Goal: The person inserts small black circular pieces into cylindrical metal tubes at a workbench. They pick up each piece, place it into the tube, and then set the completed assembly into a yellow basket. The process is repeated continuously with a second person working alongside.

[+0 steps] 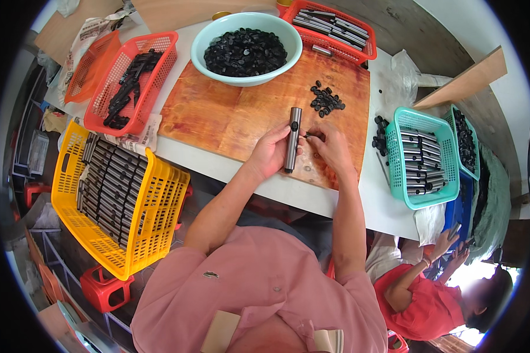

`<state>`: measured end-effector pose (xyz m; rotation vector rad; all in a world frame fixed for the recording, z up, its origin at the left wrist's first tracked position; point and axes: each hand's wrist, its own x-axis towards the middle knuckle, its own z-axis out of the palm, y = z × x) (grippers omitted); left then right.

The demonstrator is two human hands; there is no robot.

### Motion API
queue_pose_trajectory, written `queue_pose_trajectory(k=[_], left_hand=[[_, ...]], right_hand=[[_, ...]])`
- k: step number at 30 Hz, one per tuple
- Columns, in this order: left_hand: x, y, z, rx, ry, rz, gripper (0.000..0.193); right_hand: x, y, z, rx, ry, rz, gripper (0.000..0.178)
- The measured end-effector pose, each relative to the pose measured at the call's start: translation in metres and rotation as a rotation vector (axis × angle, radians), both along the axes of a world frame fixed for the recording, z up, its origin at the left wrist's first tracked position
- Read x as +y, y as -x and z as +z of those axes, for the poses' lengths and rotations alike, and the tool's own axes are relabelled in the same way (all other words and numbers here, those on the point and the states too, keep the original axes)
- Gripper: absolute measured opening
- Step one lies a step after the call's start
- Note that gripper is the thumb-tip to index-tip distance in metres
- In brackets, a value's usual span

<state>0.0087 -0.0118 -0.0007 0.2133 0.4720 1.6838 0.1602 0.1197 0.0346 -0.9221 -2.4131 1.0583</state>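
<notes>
Left hand (268, 152) grips metal tube (293, 141) near front edge of wooden board (218, 115). Right hand (334, 147) pinches small black piece (307, 136) just beside tube. Loose black pieces (326, 100) heaped toward right edge.

Both arms reached forward from the chest (265, 265), bare below short sleeves. The left elbow (199, 236) was bent out to the side, and the left forearm (229, 199) slanted inward to the wrist (253, 169). The left grip (275, 150) was closed, its thumb (281, 131) along the near side, its fingers wrapped underneath with tips (301, 150) peeking out on the right. The right forearm (348, 217) ran nearly straight ahead. The right grip (330, 147) turned inward, back up, fingers (321, 132) bent and tips gathered toward the left one. The two stood just beside each other.
</notes>
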Motion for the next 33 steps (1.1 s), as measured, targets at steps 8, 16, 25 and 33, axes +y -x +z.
queue_pose_trajectory(k=[8,16,25,33], left_hand=[[0.001,-0.002,-0.004,0.041,0.008,0.071,0.028],[0.000,-0.002,-0.003,-0.002,0.011,0.087,0.031],[-0.008,-0.003,0.000,0.119,-0.127,0.017,0.038],[-0.024,-0.001,0.034,0.527,-0.331,-0.142,0.041]], right_hand=[[-0.005,0.003,-0.003,0.062,-0.107,0.007,0.022],[-0.014,0.015,-0.013,-0.011,-0.318,-0.091,0.027],[-0.014,0.015,-0.016,0.120,-0.189,0.015,0.010],[-0.012,0.009,-0.011,0.154,-0.046,0.018,0.020]])
